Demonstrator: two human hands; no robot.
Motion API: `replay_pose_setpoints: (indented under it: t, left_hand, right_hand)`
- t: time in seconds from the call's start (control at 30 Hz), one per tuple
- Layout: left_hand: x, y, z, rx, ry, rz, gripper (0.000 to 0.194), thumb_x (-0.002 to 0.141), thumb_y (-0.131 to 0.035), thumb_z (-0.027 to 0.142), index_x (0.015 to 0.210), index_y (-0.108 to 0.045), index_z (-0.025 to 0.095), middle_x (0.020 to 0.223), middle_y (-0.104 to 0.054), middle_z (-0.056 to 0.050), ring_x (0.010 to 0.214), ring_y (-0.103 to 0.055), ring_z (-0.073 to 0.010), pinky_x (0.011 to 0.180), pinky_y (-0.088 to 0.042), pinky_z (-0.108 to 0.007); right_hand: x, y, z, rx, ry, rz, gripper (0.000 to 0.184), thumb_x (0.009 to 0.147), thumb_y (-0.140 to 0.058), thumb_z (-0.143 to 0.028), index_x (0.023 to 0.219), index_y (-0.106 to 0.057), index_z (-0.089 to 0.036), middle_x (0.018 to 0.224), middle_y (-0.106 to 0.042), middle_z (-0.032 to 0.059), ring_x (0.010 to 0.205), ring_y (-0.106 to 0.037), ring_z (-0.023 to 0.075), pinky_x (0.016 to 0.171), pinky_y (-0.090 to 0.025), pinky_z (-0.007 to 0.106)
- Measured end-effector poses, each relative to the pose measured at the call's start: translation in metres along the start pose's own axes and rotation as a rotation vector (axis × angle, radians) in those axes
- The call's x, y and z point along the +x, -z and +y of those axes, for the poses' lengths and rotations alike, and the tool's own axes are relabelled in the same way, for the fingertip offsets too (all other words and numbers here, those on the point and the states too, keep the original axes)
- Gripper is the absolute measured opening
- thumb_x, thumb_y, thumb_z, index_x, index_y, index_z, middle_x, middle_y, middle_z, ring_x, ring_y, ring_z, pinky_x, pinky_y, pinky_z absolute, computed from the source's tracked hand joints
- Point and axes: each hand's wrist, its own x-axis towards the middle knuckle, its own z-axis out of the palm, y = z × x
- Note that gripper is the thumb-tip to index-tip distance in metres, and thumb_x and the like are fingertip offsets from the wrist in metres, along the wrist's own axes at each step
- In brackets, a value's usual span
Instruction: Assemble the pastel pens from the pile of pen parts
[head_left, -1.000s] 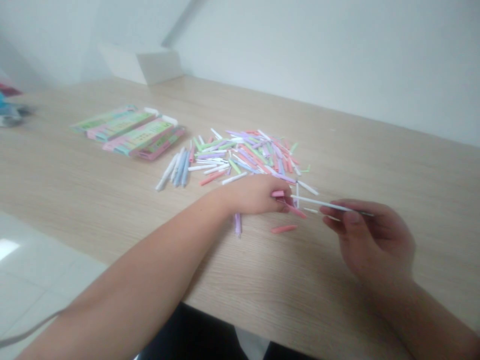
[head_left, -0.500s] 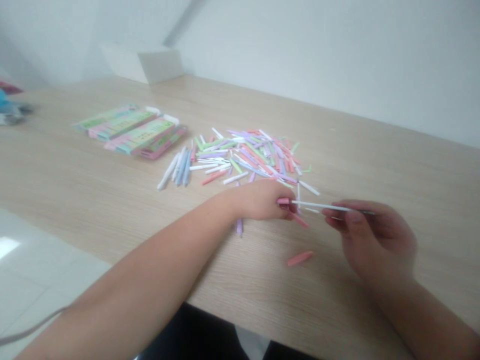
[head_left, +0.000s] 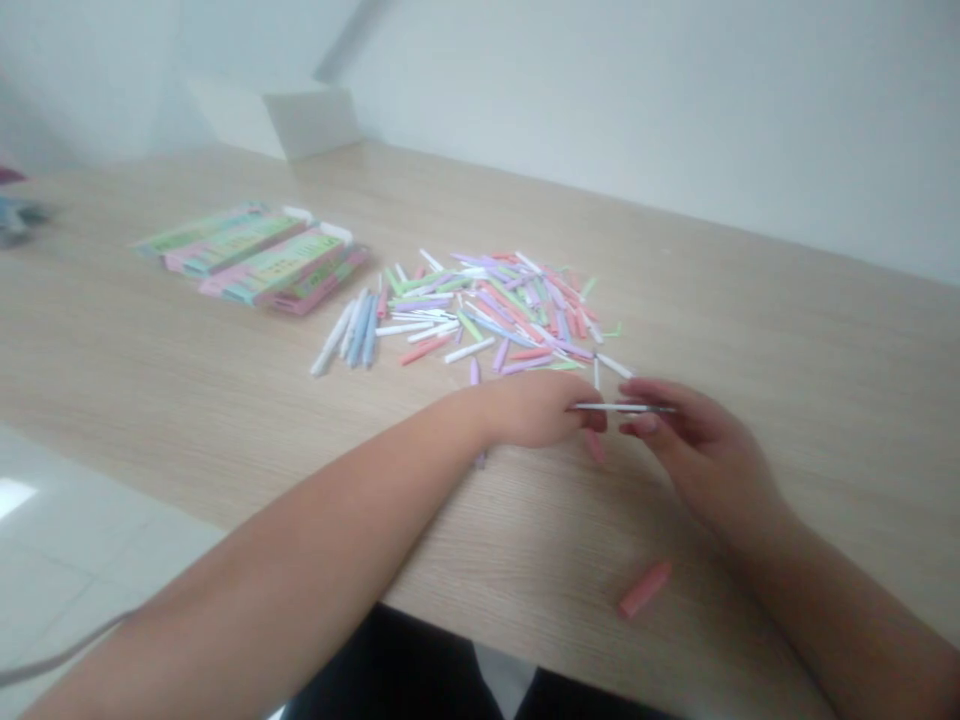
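Boxes (head_left: 274, 265) on desk (head_left: 112, 330), left; then pile of coloured sticks (head_left: 517, 300). Left hand (head_left: 544, 408) curled at white stick's (head_left: 611, 407) left end, can't tell its grip. Stick spans both hands. Pink tube (head_left: 645, 590) lies nearer. Right hand (head_left: 705, 450) pinches stick's right end.

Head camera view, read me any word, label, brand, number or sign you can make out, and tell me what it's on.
No text can be read here.
Pastel boxes: print-like marks on their faces, too blurred to read.
Heap of coloured sticks: no lettering can be made out.
White box-like object at the back: no lettering can be made out.
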Motion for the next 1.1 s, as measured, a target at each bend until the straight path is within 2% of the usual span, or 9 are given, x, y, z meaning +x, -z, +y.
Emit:
replay_pose_setpoints:
  t: [0.07,0.13,0.27,0.37,0.43,0.63,0.83,0.97,1.1]
  left_hand:
    - [0.001,0.001,0.000,-0.016,0.004,0.021,0.028,0.099,-0.046,0.027,0.107,-0.072,0.020,0.112,-0.075,-0.004,0.106,-0.066,-0.0182,0.093,-0.047,-0.029]
    - [0.001,0.003,0.002,-0.022,0.005,0.035,0.029,0.100,-0.045,0.028,0.108,-0.072,0.020,0.113,-0.075,-0.004,0.109,-0.065,-0.0177,0.094,-0.046,-0.028]
    - [0.000,0.003,0.004,0.002,0.064,0.053,0.031,0.101,-0.044,0.033,0.106,-0.073,0.022,0.112,-0.074,-0.002,0.106,-0.065,-0.0182,0.091,-0.047,-0.029]
    - [0.001,0.003,0.003,-0.031,0.036,0.079,0.033,0.101,-0.044,0.034,0.103,-0.075,0.023,0.106,-0.075,-0.001,0.099,-0.066,-0.0175,0.086,-0.047,-0.028]
    - [0.002,0.003,0.002,-0.069,0.013,0.131,0.033,0.101,-0.044,0.034,0.100,-0.075,0.023,0.101,-0.075,-0.001,0.095,-0.066,-0.0171,0.085,-0.048,-0.029]
    - [0.009,0.009,-0.007,-0.222,0.066,0.439,0.032,0.101,-0.046,0.034,0.102,-0.074,0.019,0.106,-0.076,-0.005,0.100,-0.067,-0.0192,0.094,-0.050,-0.031]
    - [0.009,0.020,-0.016,-0.330,0.158,0.795,0.034,0.101,-0.046,0.037,0.105,-0.074,0.016,0.103,-0.075,-0.006,0.097,-0.067,-0.0191,0.095,-0.049,-0.032]
    - [0.011,0.020,-0.025,-0.440,0.197,0.845,0.033,0.100,-0.048,0.038,0.106,-0.073,0.017,0.100,-0.075,-0.006,0.094,-0.067,-0.0186,0.093,-0.050,-0.032]
    - [0.014,0.019,-0.030,-0.461,0.266,0.855,0.031,0.098,-0.051,0.036,0.106,-0.073,0.017,0.095,-0.074,-0.006,0.093,-0.066,-0.0192,0.090,-0.051,-0.031]
  right_hand:
    - [-0.018,0.016,-0.001,-0.097,-0.001,-0.040,0.055,0.090,-0.072,-0.052,0.140,-0.061,-0.031,0.131,-0.071,0.0120,0.101,-0.076,0.0289,0.080,-0.066,0.042]
    - [-0.059,0.029,-0.001,-0.316,0.059,-0.183,0.064,0.095,-0.062,-0.053,0.154,-0.048,-0.033,0.149,-0.059,0.0127,0.119,-0.069,0.0339,0.091,-0.062,0.048]
    - [-0.147,0.026,0.004,-0.819,0.644,-0.420,0.064,0.095,-0.056,-0.058,0.155,-0.047,-0.039,0.155,-0.054,0.0063,0.128,-0.062,0.0380,0.101,-0.054,0.056]
    - [-0.160,0.013,0.004,-0.990,0.689,-0.437,0.085,0.088,-0.059,-0.069,0.161,-0.040,-0.028,0.157,-0.050,0.0129,0.133,-0.056,0.0419,0.100,-0.053,0.058]
    - [-0.143,0.009,-0.001,-0.969,0.647,-0.486,0.095,0.087,-0.056,-0.073,0.164,-0.033,-0.022,0.161,-0.044,0.0147,0.140,-0.050,0.0430,0.102,-0.052,0.059]
    - [-0.053,-0.003,0.004,-0.826,0.481,-0.613,0.079,0.099,-0.055,-0.051,0.167,-0.018,-0.034,0.172,-0.022,0.0067,0.155,-0.028,0.0377,0.121,-0.031,0.063]
    - [0.048,-0.056,0.019,-0.768,0.487,-0.557,0.067,0.101,-0.047,-0.057,0.157,-0.044,-0.020,0.166,-0.034,0.0182,0.153,-0.029,0.0407,0.122,-0.025,0.066]
    - [0.088,-0.077,0.017,-0.716,0.560,-0.552,0.064,0.100,-0.051,-0.057,0.151,-0.050,-0.018,0.158,-0.045,0.0184,0.148,-0.038,0.0388,0.122,-0.027,0.063]
    - [0.099,-0.081,0.020,-0.651,0.593,-0.540,0.067,0.098,-0.055,-0.058,0.152,-0.047,-0.019,0.156,-0.048,0.0179,0.146,-0.040,0.0362,0.122,-0.028,0.061]
